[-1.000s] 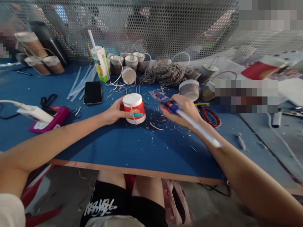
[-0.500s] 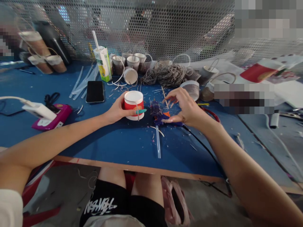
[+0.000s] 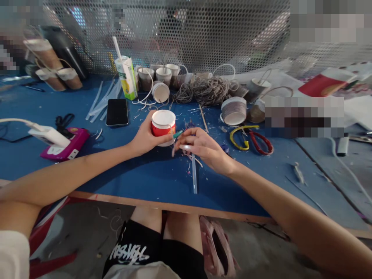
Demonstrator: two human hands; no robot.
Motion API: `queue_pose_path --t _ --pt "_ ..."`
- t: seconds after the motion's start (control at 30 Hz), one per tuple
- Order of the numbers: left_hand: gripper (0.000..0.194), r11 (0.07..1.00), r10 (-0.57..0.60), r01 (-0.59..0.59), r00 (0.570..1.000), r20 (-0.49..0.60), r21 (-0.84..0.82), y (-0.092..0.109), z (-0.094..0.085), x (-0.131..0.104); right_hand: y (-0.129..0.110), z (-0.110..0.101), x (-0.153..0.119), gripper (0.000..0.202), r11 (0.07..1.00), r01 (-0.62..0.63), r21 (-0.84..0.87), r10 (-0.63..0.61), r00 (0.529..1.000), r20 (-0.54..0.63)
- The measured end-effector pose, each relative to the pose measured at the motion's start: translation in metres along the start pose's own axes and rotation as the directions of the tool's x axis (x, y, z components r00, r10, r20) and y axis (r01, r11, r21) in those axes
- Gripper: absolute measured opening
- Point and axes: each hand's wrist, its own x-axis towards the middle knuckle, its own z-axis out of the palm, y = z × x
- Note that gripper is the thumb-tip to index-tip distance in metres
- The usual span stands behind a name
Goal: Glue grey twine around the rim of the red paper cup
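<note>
My left hand [image 3: 149,133] is wrapped round a red and white paper cup [image 3: 163,117], holding it upright just above the blue table. A thin cord [image 3: 171,130] hangs down the cup's near side. Bent inward, the fingers of my right hand [image 3: 200,147] meet at the cord's lower end, right of the cup, and appear to pinch it. Behind and under this hand lies a purple glue gun [image 3: 225,148], mostly hidden, with a clear glue stick [image 3: 194,176] sticking out toward me.
Yellow and red-handled pliers [image 3: 263,144] lie to the right. Behind are a heap of grey cord [image 3: 210,91], several small cups [image 3: 163,76] and a drink carton [image 3: 126,79]. A phone [image 3: 116,112] and a purple power strip [image 3: 77,143] lie left. White scraps litter the middle.
My right hand has moved left and down from above the glue gun to the cord beside the cup, its fingers closing. The pliers are now uncovered. My left hand keeps its hold on the cup.
</note>
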Motion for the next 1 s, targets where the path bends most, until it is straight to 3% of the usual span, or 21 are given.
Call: queue_pose_path --t 0.17,0.27,0.37,0.47,0.63,1.0 --pt "0.061 1.0 -0.005 0.006 1.0 0.026 -0.028 0.003 0.001 0.0 -0.013 -0.002 -0.003 0.033 0.993 -0.029 -0.11 0.041 0.994 0.105" --pt "0.06 0.999 -0.022 0.024 0.999 0.033 -0.047 0.005 0.002 0.0 -0.02 -0.002 -0.007 0.04 0.955 0.078 -0.285 -0.039 0.99 0.138" --pt "0.061 0.998 -0.041 0.043 0.998 0.057 -0.044 0.007 0.001 -0.001 -0.021 -0.002 -0.01 0.046 0.872 0.22 -0.438 -0.225 0.974 0.043" --pt "0.063 0.998 -0.05 0.055 0.994 0.098 -0.04 0.008 0.001 -0.001 -0.018 -0.002 -0.011 0.044 0.813 0.279 -0.51 -0.365 0.928 -0.075" --pt "0.066 0.997 -0.071 0.075 0.988 0.138 -0.025 0.008 0.0 -0.001 -0.009 -0.006 -0.006 0.042 0.835 0.302 -0.46 -0.415 0.895 -0.166" --pt "0.07 0.999 -0.007 0.019 0.972 0.235 -0.049 0.002 -0.004 -0.001 -0.001 -0.008 0.002 0.038 0.922 0.344 -0.18 -0.375 0.908 -0.186"
